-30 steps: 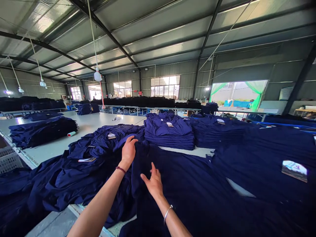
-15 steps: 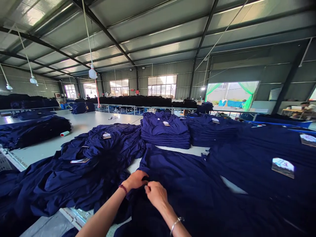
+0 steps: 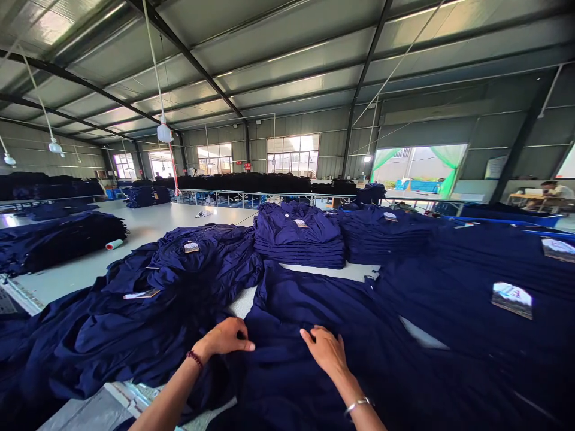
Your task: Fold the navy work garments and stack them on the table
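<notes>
A navy blue garment [image 3: 309, 305] lies spread on the table in front of me. My left hand [image 3: 227, 336], with a dark bead bracelet at the wrist, is at the garment's left edge. Its thumb points right, apart from the bent fingers, and no cloth shows between them. On the garment's middle rests my right hand [image 3: 327, 350], palm down with fingers loosely spread; a silver bangle circles that wrist. Left of my hands is a rumpled heap of navy garments [image 3: 179, 299], with printed tags on top. The garment's lower part is dark and hard to make out.
Behind the garment stands a folded navy stack [image 3: 299, 239], with another stack [image 3: 389, 236] beside it. More tagged garments [image 3: 458, 281] lie at the right. A thread cone [image 3: 114, 245] sits on the pale table [image 3: 148, 221]. Lamps hang overhead; a person [image 3: 550, 191] is far right.
My hands were close together, pinching at the garment's left part. They have moved apart, the left one leftward and the right one rightward, and the fingers have loosened.
</notes>
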The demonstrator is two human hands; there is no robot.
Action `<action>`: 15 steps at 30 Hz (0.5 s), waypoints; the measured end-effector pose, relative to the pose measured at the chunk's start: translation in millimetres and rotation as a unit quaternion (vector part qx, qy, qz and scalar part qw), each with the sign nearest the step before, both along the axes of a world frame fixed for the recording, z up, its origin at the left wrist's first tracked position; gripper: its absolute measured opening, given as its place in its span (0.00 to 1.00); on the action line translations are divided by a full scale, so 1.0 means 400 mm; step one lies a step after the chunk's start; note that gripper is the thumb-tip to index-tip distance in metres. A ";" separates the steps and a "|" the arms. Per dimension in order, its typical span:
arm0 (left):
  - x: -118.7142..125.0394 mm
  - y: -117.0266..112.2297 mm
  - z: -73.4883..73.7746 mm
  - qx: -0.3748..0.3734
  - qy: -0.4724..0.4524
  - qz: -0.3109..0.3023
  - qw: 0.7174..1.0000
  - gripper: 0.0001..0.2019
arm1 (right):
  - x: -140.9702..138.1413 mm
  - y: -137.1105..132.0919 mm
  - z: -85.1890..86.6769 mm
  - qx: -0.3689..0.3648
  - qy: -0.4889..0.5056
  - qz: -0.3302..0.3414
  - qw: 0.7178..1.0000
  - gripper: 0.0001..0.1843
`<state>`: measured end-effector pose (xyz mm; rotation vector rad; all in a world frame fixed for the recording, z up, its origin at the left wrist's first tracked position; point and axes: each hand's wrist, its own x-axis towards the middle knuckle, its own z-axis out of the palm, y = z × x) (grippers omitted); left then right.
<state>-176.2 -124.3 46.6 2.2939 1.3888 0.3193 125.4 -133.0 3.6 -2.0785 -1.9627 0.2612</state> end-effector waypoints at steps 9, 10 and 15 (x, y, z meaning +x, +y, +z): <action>0.094 0.136 0.000 0.106 -0.046 0.058 0.992 0.21 | 0.159 0.013 0.034 0.087 -0.084 -0.165 0.979 0.24; 0.103 0.155 -0.008 0.098 -0.035 0.051 0.993 0.23 | 0.188 0.012 0.031 0.082 -0.093 -0.194 0.973 0.26; 0.118 0.225 -0.043 0.040 0.061 0.015 0.997 0.23 | 0.316 -0.003 -0.010 0.006 -0.064 -0.257 0.964 0.27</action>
